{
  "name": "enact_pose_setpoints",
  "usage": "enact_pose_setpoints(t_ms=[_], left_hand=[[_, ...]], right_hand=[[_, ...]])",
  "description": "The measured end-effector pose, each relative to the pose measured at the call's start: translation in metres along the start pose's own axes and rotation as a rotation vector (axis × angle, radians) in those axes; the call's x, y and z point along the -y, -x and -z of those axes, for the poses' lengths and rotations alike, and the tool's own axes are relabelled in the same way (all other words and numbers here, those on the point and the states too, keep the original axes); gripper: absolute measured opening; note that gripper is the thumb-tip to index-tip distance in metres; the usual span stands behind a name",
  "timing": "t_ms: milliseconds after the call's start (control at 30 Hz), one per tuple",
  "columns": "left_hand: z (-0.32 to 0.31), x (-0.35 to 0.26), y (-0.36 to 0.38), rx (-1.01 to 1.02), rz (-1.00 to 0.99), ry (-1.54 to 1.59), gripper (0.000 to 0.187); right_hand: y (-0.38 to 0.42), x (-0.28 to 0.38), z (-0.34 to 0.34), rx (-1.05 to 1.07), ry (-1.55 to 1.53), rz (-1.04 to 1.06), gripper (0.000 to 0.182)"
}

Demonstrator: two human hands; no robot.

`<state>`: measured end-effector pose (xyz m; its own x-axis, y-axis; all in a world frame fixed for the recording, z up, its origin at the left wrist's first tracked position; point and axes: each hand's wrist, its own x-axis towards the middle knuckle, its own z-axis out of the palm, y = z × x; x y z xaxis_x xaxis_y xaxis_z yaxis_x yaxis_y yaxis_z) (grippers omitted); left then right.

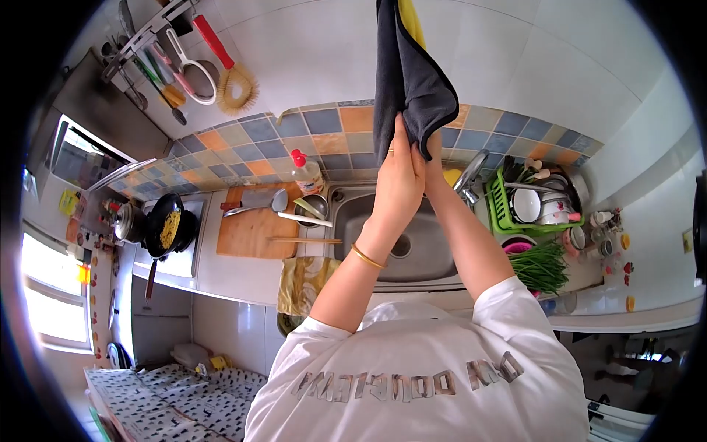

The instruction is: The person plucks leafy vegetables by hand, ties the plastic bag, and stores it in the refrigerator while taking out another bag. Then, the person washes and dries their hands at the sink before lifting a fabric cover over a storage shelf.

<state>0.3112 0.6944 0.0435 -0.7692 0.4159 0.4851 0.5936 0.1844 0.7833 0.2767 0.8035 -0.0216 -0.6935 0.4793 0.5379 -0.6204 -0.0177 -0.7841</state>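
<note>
A dark grey towel (418, 92) with a yellow side hangs down from the top of the view, in front of the tiled wall. Both hands are raised to its lower end, above the sink (401, 259). My left hand (401, 177), with a ring on a finger and a gold bangle at the wrist, is closed on the cloth, fingers pointing up. My right hand (433, 171) is pressed close beside it with the towel's lower corner between them; its fingers are mostly hidden behind the cloth and the left hand.
Left of the sink lie a wooden cutting board (243, 239), a cleaver (259, 199) and a red-capped bottle (306, 174). Farther left, a wok (158, 230) with yellow food sits on the stove. At right are a faucet (471, 171), a green dish rack (501, 210) and green chives (540, 269).
</note>
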Motion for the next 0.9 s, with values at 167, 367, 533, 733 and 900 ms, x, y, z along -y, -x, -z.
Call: enact_pose_setpoints(t_ms=[167,367,533,733,900], left_hand=[[0.006,-0.001,0.003,-0.159,0.013,-0.135,0.049],[0.015,0.023,0.022,-0.194,0.002,-0.046,0.03],[0.022,0.078,0.018,-0.06,0.306,0.504,0.025],[0.014,0.054,0.013,0.183,0.484,1.359,0.04],[0.008,0.05,0.011,0.193,0.535,1.402,0.04]], right_hand=[[-0.005,-0.01,0.0,0.014,0.492,0.371,0.041],[-0.024,0.014,0.001,-0.021,0.702,0.099,0.031],[-0.009,0.064,-0.01,0.362,1.0,0.067,0.05],[0.022,0.066,-0.031,0.16,0.068,-0.03,0.074],[0.045,0.063,-0.043,-0.086,-0.76,-0.464,0.043]])
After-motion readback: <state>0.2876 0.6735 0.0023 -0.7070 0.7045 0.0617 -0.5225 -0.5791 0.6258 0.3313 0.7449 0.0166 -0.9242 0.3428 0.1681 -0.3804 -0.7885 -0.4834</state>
